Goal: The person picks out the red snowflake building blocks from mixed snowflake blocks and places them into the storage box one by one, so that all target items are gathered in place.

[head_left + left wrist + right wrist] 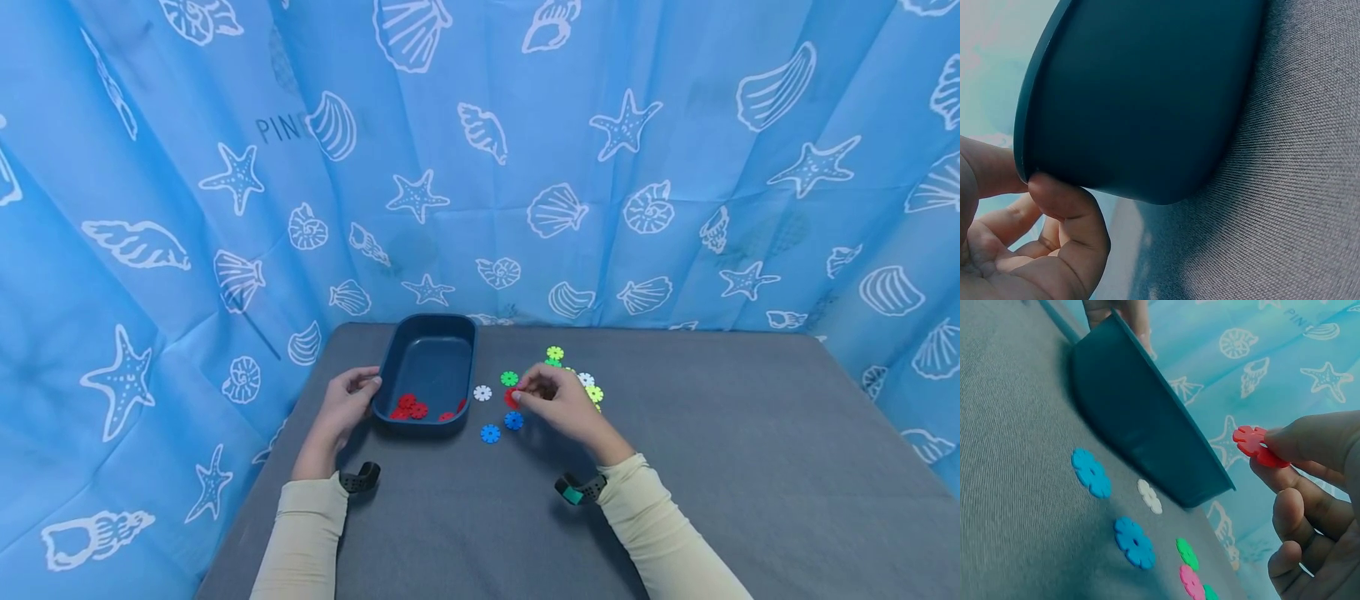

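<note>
A dark blue rectangular tub [427,427] stands on the table at left, with several red notched plastic discs [407,407] lying at its near end. My left hand [348,404] pinches the tub's left rim between thumb and forefinger, seen closely in the left wrist view. Between the thumb and forefinger of my right hand [558,404] is one red disc [1250,442], raised above the table to the right of the tub. Below that hand lie two blue discs [491,433], a white disc [482,392] and a green disc [509,378].
More discs, yellow-green [555,352] and white [586,380], lie partly hidden behind my right hand. A pink disc [1192,582] shows in the right wrist view. Grey cloth [750,450] covers the table, and a blue shell-print curtain [555,167] hangs behind.
</note>
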`<state>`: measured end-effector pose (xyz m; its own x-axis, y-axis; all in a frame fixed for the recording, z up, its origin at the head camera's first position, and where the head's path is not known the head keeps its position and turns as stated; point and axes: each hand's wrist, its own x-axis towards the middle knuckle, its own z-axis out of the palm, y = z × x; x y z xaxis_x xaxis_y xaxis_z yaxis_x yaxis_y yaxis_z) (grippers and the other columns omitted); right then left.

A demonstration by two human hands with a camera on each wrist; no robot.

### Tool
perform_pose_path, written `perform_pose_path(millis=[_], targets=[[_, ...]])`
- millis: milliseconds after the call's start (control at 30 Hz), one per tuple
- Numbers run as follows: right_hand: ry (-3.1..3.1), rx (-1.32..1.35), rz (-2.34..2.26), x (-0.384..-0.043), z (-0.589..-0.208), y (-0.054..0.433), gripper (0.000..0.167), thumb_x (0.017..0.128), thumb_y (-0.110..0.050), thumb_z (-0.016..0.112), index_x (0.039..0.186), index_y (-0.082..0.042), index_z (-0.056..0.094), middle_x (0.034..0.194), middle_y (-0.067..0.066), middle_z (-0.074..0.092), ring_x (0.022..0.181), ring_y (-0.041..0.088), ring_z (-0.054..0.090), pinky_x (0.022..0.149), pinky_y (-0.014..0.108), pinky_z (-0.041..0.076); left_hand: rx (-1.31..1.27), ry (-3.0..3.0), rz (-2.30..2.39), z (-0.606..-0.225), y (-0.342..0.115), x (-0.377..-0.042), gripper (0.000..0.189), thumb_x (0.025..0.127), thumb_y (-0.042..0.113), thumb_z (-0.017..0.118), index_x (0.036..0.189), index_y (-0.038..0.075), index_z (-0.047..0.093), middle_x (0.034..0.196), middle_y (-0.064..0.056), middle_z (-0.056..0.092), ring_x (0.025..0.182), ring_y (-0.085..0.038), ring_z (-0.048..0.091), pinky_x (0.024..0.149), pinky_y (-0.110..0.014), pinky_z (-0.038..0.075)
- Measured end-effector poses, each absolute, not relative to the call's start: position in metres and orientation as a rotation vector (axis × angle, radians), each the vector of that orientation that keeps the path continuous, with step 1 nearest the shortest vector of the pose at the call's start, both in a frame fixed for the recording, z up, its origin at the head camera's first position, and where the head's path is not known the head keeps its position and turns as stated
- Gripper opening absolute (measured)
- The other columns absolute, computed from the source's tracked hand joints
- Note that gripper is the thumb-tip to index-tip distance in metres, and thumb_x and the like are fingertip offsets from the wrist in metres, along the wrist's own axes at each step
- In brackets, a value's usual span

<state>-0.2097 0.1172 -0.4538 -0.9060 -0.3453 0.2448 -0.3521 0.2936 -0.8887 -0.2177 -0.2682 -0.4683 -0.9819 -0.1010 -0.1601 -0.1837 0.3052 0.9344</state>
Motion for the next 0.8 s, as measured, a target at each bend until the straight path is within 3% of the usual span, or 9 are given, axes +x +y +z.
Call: perform_pose_path(millis=[233, 667, 800], targets=[[-2.486, 0.687, 1.760, -0.214, -0.450, 0.107, 0.011, 0.097, -0.016, 0.079, 0.101, -0.008, 0.072, 0.091, 0.011, 0.073, 0.075, 0.021, 0.062, 0.068, 0.028, 0.054, -0.261, 2.475, 1.815, -0.463, -0.267, -0.220, 0.043, 0.112, 0.025, 0.055, 0.150, 0.007, 0.056, 0.127, -0.015, 0.058, 0.095, -0.020, 0.055, 0.083, -0.035, 0.054], [-2.477, 0.713, 1.783, -0.221, -0.453, 0.088, 0.008, 0.098, -0.015, 0.077, 0.101, -0.009, 0.073, 0.090, 0.008, 0.073, 0.077, 0.022, 0.064, 0.069, 0.028, 0.054, -0.299, 2.471, 1.795, -0.466, -0.268, -0.221, 0.043, 0.112, 0.027, 0.056, 0.151, 0.009, 0.056, 0.127, -0.014, 0.059, 0.098, -0.019, 0.057, 0.084, -0.032, 0.055], [-2.457, 0.720, 1.810, -0.222, -0.454, 0.083, 0.007, 0.099, -0.014, 0.077, 0.100, -0.008, 0.073, 0.090, 0.009, 0.075, 0.076, 0.028, 0.065, 0.068, 0.028, 0.054, -0.299, 2.469, 1.802, -0.468, -0.267, -0.219, 0.043, 0.112, 0.026, 0.056, 0.151, 0.008, 0.056, 0.127, -0.015, 0.059, 0.099, -0.020, 0.057, 0.084, -0.033, 0.055]])
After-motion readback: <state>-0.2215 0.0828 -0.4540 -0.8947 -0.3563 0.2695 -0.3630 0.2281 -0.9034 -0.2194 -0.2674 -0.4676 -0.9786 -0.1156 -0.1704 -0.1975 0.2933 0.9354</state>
